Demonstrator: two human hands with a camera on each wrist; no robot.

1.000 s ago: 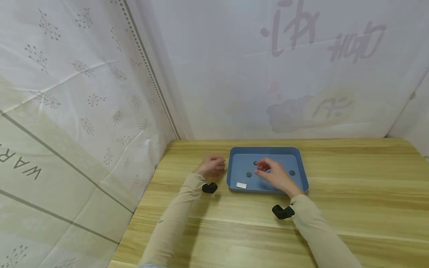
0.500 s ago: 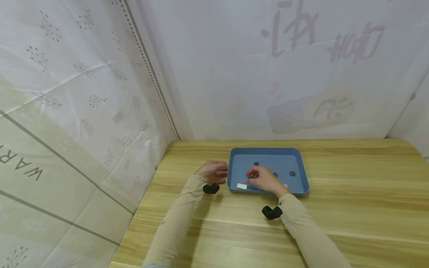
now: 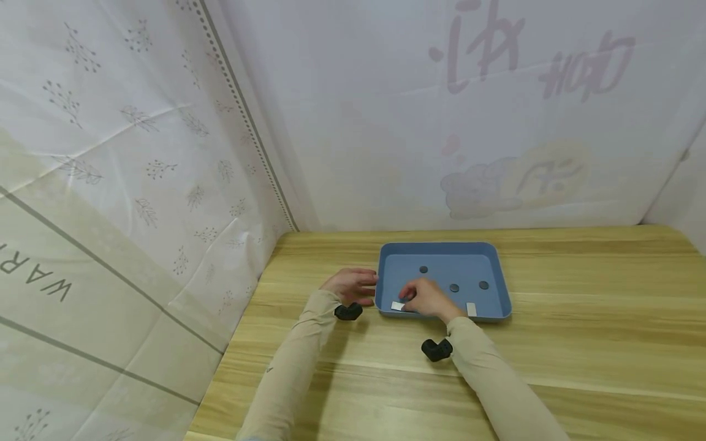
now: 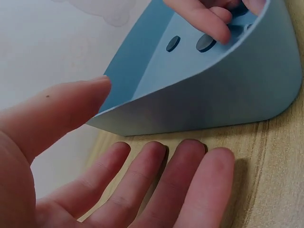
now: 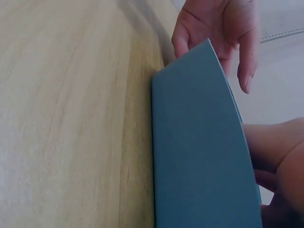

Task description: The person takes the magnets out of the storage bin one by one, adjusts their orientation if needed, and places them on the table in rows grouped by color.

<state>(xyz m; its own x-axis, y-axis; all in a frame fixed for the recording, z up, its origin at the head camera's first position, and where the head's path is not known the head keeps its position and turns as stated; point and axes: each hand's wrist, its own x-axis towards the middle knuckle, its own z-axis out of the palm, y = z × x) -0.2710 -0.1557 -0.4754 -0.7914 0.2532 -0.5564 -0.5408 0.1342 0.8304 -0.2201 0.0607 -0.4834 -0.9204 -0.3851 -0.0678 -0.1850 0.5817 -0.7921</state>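
A shallow blue tray (image 3: 441, 247) lies on the wooden table. In its front left corner is a small white rectangular tile (image 3: 396, 305), its right end overlapped by the thumb of my right hand (image 3: 431, 298). That hand reaches down inside the tray, fingers bent; I cannot tell whether they grip anything. In the left wrist view a dark round disc (image 4: 206, 42) shows right at one of its fingertips. My left hand (image 3: 349, 285) stays outside the tray's left wall with fingers extended, thumb apart and palm bare in the left wrist view.
Other dark discs lie on the tray floor: one toward the back (image 3: 423, 269), one in the middle (image 3: 455, 288) and one at the right (image 3: 483, 285). A second white tile (image 3: 471, 309) leans by the front wall. Printed cloth (image 3: 358, 153) hangs behind the table.
My right hand has moved left and toward the front of the tray, uncovering the middle disc and the second tile. My left hand has shifted slightly nearer the tray wall, its fingers straighter.
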